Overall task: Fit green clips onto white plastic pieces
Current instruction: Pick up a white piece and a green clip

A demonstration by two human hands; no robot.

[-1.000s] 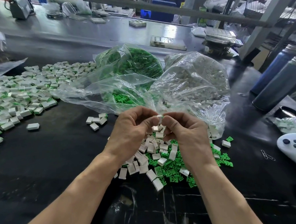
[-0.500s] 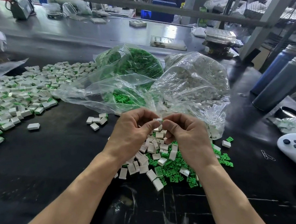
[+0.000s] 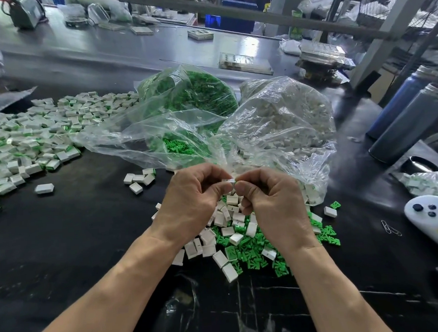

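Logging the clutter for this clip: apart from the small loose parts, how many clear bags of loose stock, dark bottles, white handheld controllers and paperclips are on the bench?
Clear bags of loose stock: 2 (green clips, white pieces)
Dark bottles: 2 ()
White controller: 1
Paperclips: 2 ()
Total: 7

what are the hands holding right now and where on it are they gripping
A small white plastic piece, pinched between both hands: left hand at its left end, right hand at its right end. No green clip can be made out.
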